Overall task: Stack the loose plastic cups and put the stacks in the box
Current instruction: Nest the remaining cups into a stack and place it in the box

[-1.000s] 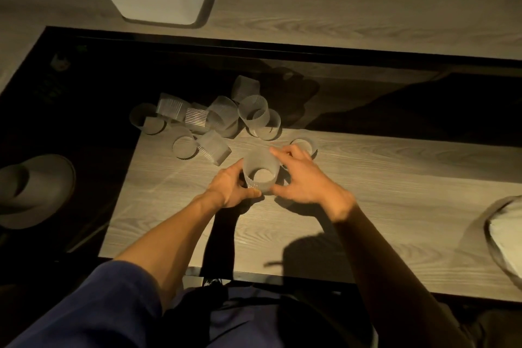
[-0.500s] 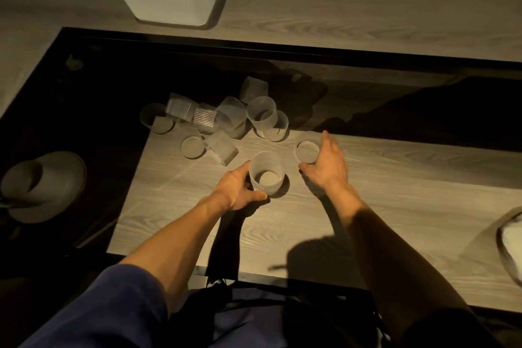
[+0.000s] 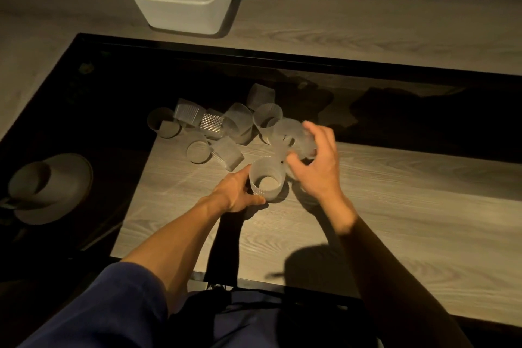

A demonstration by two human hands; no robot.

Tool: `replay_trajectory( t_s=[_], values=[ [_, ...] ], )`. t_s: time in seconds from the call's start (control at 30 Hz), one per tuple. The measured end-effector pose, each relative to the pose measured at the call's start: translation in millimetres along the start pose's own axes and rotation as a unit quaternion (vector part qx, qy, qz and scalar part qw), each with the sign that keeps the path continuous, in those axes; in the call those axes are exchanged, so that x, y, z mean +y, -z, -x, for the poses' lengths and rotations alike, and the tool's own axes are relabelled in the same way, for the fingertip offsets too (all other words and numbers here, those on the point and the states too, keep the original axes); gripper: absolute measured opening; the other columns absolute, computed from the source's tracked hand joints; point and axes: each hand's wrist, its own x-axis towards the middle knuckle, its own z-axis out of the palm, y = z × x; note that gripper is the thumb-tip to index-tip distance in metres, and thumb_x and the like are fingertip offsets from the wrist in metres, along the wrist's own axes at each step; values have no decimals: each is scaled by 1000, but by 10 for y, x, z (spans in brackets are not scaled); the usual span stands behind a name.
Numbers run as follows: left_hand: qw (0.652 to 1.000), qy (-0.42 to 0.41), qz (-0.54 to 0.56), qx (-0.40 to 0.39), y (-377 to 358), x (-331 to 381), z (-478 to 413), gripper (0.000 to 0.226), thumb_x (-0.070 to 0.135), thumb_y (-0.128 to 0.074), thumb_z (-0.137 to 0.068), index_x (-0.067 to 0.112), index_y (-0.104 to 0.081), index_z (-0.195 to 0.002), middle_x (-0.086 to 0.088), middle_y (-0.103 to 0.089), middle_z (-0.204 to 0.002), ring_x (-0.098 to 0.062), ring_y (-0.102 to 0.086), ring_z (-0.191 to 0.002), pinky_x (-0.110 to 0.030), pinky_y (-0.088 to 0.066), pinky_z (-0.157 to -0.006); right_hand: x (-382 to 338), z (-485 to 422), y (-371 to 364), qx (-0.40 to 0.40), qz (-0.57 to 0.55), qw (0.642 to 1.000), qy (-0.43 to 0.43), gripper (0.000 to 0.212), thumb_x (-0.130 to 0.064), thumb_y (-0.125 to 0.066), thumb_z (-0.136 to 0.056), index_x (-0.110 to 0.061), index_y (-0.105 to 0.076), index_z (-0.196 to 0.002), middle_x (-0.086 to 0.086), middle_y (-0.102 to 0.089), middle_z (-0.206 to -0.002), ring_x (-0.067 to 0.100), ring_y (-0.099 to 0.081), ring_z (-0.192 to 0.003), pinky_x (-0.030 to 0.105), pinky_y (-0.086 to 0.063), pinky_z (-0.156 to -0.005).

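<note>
An upright cup (image 3: 267, 176) is gripped on the wooden tabletop (image 3: 401, 206) by the left hand (image 3: 238, 192) while a second, blurred cup (image 3: 292, 134) is held just beyond it by the curled right hand (image 3: 317, 162), with loose cups (image 3: 223, 124) heaped behind and the box (image 3: 180, 5) well beyond.

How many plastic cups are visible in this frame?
10: one upright cup gripped by the left hand, one blurred cup in the right hand, eight in the pile behind. Overlaps may hide more.
</note>
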Motion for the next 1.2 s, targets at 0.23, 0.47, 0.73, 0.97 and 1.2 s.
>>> replay_trajectory(
  t_s=[0.23, 0.47, 0.73, 0.97, 1.2],
  values=[
    [1000, 13, -14, 8, 28, 10, 7, 69, 26, -87, -76, 21, -50, -135, 7, -59, -106, -20, -62, -101, -39, -52, -94, -14, 93, -169, -166, 91, 973, 129, 71, -39, -73, -73, -19, -50, -137, -8, -43, -125, 11, -46, -116, 28, -45, -91],
    [1000, 20, 8, 16, 50, -92, 44, 71, 25, -88, -73, 25, -50, -133, 0, -67, -113, -23, -65, -104, -46, -54, -97, -92, 86, -182, -194, 126, 961, 154, 71, -34, -79, -72, -19, -49, -135, -10, -41, -118, 5, -44, -107, 16, -40, -87],
    [1000, 23, -5, 6, 97, -149, 115, 72, 30, -87, -74, 25, -49, -136, 2, -65, -114, -20, -62, -103, -39, -53, -94, -226, 131, -199, -233, 165, 949, 136, 72, -34, -78, -75, -22, -46, -139, -8, -42, -125, 7, -42, -112, 26, -44, -91],
    [1000, 16, 12, 17, 158, -249, 192, 84, 32, -90, -69, 31, -46, -141, 1, -66, -116, -21, -64, -103, -44, -54, -96, -206, 204, -344, -284, 234, 927, 79, 92, -44, -81, -76, -33, -32, -153, -8, -35, -151, 18, -32, -139, 51, -38, -112],
    [999, 26, 16, 16, 366, -459, 349, 86, 32, -89, -70, 36, -43, -142, 3, -65, -122, -23, -62, -112, -46, -50, -102, -247, 186, -530, -310, 281, 908, -10, 110, 3, -73, -77, -35, -12, -161, -8, -2, -169, 22, -8, -156, 49, -22, -124]
  ],
)
